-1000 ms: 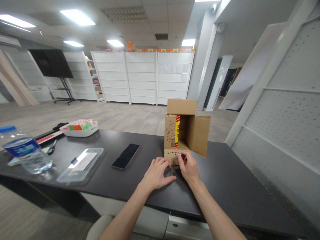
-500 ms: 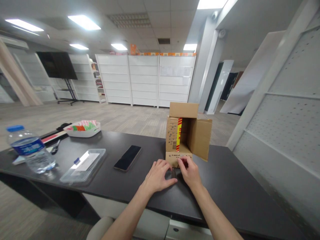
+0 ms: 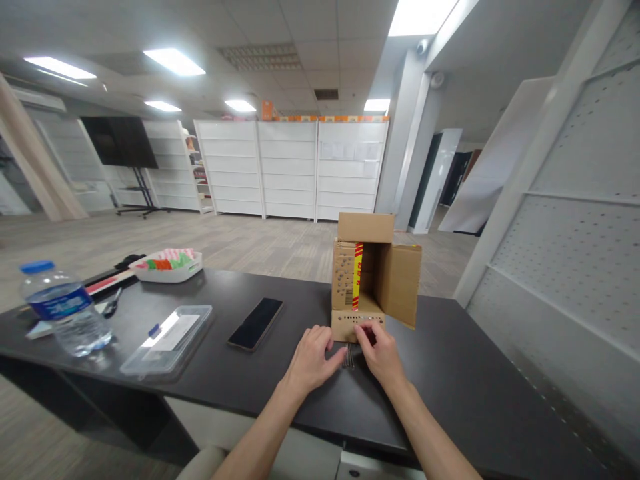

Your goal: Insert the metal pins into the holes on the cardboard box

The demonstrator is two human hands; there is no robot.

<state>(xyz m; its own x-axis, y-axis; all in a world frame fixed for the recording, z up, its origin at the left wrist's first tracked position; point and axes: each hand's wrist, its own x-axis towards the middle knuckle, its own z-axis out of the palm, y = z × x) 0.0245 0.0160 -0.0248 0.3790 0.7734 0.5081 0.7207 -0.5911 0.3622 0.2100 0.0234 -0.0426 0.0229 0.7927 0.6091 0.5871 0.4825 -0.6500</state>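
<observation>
At the near side of the dark desk [image 3: 465,380], a cardboard box [image 3: 343,273] stands with its open mouth facing the person, its top flap [image 3: 366,227] upright and its right flap [image 3: 403,283] swung outward. The lower flap [image 3: 345,328] shows below the mouth, a row of small holes running along it from left to right. Just in front of it, between the two hands, lies a small bunch of slender metal fasteners [image 3: 349,358], too small to tell as nails or screws; their long axes run roughly side by side, from the person toward the box.

The left hand [image 3: 313,357] is loosely curved, thumb well apart from the fingers, its tip at the fasteners. The right hand [image 3: 383,353] has thumb and forefinger brought narrowly together at the lower flap; whether anything thin sits between them, I cannot tell.

The fasteners should be stiff, light and smooth, apt to roll, and best pinched singly around the shank. The cardboard should be light and a little yielding, best steadied by its left side near the lower corner
</observation>
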